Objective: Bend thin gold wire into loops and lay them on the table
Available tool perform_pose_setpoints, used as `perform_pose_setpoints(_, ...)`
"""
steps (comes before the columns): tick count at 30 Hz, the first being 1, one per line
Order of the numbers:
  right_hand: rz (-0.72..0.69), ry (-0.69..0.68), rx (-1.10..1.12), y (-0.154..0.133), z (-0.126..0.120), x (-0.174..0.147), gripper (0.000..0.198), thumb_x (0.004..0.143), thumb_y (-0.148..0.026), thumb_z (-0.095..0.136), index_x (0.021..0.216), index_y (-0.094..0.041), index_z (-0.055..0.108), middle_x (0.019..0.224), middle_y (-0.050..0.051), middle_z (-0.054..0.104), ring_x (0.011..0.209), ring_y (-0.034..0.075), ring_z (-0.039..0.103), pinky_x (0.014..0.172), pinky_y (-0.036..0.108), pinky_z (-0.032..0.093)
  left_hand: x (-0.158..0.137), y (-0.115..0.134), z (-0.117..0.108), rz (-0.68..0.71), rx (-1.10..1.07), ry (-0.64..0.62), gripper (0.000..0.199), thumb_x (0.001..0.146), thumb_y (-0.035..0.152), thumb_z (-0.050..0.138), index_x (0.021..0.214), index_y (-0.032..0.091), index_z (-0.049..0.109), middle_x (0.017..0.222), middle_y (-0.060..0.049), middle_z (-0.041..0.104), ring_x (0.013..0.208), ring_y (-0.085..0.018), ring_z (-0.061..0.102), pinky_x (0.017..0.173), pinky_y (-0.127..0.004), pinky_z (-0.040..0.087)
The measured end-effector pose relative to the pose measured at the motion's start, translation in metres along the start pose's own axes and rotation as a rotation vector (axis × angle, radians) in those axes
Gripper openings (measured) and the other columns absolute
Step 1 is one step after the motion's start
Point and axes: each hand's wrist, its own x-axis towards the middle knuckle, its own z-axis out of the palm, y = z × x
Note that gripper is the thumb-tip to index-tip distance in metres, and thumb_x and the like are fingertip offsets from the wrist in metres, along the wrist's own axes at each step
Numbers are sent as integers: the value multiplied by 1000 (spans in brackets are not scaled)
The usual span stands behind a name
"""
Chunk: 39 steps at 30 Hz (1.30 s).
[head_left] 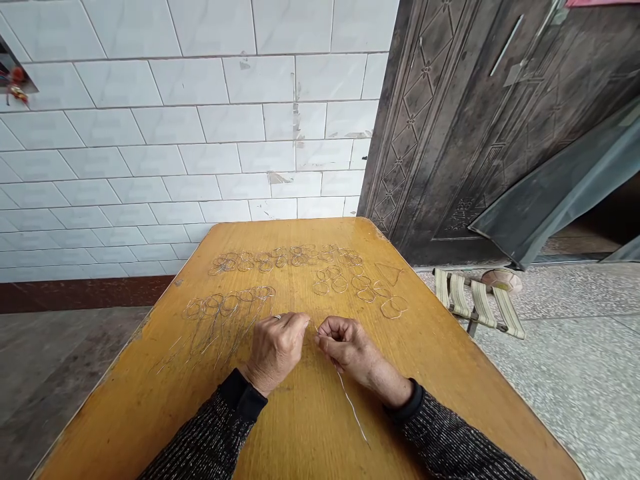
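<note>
Over the middle of the wooden table (310,427), my two hands are close together with a thin silvery wire (353,405) between them. My left hand (278,349) is closed, its fingertips pinching at the wire's upper end; a ring shows on one finger. My right hand (350,350) pinches the same wire a little below, thumb against the curled fingers. From under the right hand the wire's free end trails down toward me, slightly wavy. Left of my left hand lie several wire loops with long loose tails (227,307).
Rows of looped wire shapes (300,255) lie toward the table's far end, with more loops (365,289) and a wire triangle (389,273) at right. A white tiled wall (210,127) stands behind. A folding strap stool (477,303) and a dark door (450,133) are at right.
</note>
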Motion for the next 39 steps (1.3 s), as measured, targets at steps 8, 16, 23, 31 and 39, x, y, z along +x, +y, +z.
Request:
perform_pose_setpoints(8,-32,44,-10,4,0,3,27,67,-36,57,55,-18,42,44,-8,35,36,3,27,35,18,21,2,-2,1,-97,-187,46,21,82,30,45,83,23,65,74,-7,68,59,-17,56,57,-26,34)
perform_pose_setpoints(16,22,35,65,0,-5,2,28,66,-41,57,56,-18,45,44,-7,42,32,3,30,32,18,22,6,-7,-4,-254,-313,60,27,84,33,39,79,19,62,57,-2,60,50,-13,50,52,-23,34)
perform_pose_setpoints(23,0,66,72,0,-4,4,29,65,-43,57,58,-18,45,45,-7,43,31,3,30,32,18,22,7,-2,-5,-229,-203,-5,34,83,35,42,54,17,48,46,4,38,44,-9,33,47,-23,23)
perform_pose_setpoints(31,-11,72,129,-2,-6,3,31,66,-44,58,59,-17,45,45,-7,44,31,3,31,32,18,22,9,0,-7,-505,-994,-184,21,79,35,51,77,16,59,69,-1,56,58,-10,47,49,-20,32)
perform_pose_setpoints(39,0,47,208,-5,-7,1,32,64,-44,62,57,-17,46,46,-6,46,32,3,32,33,18,23,5,-6,1,-680,-1530,-234,13,70,25,65,74,14,61,74,-2,56,63,-8,49,52,-19,35)
